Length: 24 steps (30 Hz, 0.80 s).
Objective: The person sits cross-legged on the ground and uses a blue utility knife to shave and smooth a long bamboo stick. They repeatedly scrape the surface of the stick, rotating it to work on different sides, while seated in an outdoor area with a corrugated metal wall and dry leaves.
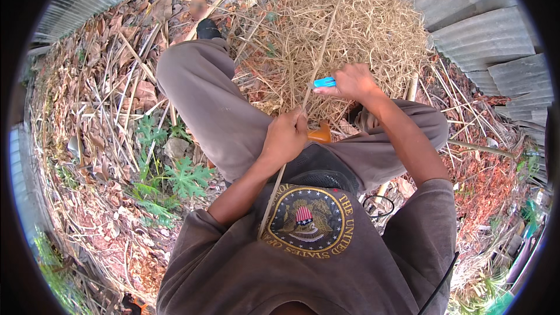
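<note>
A long, thin pale stick [325, 44] runs from my lap and shirt front up over the straw-coloured heap. My left hand [287, 135] is closed around it near its middle, in front of my waist. In my right hand [353, 83], farther out and to the right, is a small bright-blue tool [324, 83]; its blue end meets the stick or lies right beside it. Any blade is too small to make out. Below the hands, an orange object [319, 133] shows between my legs, partly hidden by the left hand and the clothing.
A heap of dry, thin shavings [379, 29] lies ahead of me. Dry leaves and stalks [125, 90] cover the ground to the left, with green plants [186, 178] by my left knee. Corrugated metal sheets [484, 35] stand around the far side and right.
</note>
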### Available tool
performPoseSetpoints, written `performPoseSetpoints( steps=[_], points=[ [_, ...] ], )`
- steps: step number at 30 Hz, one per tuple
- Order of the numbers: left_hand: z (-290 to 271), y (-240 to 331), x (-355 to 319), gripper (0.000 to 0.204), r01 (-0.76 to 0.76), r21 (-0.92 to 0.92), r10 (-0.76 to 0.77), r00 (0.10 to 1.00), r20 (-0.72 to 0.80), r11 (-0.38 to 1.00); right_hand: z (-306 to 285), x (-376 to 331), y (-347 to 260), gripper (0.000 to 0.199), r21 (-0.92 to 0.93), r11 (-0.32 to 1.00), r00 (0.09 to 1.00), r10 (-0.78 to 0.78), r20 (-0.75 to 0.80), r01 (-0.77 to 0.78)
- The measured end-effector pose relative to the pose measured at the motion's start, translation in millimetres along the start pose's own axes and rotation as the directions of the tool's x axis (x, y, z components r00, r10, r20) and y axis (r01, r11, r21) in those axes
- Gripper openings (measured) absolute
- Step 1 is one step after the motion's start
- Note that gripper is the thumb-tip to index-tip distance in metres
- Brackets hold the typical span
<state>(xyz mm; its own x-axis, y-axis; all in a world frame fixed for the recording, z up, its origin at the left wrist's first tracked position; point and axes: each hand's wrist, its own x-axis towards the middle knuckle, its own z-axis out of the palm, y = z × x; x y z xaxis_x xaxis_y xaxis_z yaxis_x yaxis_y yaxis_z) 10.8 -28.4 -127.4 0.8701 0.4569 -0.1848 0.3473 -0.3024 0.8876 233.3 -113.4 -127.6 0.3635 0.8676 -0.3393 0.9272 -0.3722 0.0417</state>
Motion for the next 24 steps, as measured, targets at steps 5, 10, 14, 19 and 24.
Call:
performPoseSetpoints(
  steps=[5,10,14,19,24],
  points=[
    [-5,-8,3,0.021,0.093,-0.023,-0.094,0.996,-0.002,0.995,-14,12,-3,0.089,-0.04,0.992,0.993,-0.122,0.01,0.122],
    [-7,-7,6,0.016,0.117,-0.074,-0.116,0.993,0.009,0.99,46,-15,-54,0.088,0.548,0.765,0.928,0.368,0.059,-0.339],
    [-2,0,4,0.017,0.022,-0.056,-0.025,0.998,-0.064,0.998,59,-22,-90,0.089,0.895,0.03,0.819,0.417,0.394,-0.445],
    [-7,15,5,0.018,0.077,-0.021,-0.076,0.997,0.015,0.997,52,-31,-69,0.087,0.748,0.541,0.833,0.552,0.028,-0.384],
    [6,2,0,0.018,-0.017,-0.005,0.017,1.0,-0.011,1.0,11,-32,-12,0.077,0.098,0.987,0.963,0.148,-0.225,-0.128]
  ],
)
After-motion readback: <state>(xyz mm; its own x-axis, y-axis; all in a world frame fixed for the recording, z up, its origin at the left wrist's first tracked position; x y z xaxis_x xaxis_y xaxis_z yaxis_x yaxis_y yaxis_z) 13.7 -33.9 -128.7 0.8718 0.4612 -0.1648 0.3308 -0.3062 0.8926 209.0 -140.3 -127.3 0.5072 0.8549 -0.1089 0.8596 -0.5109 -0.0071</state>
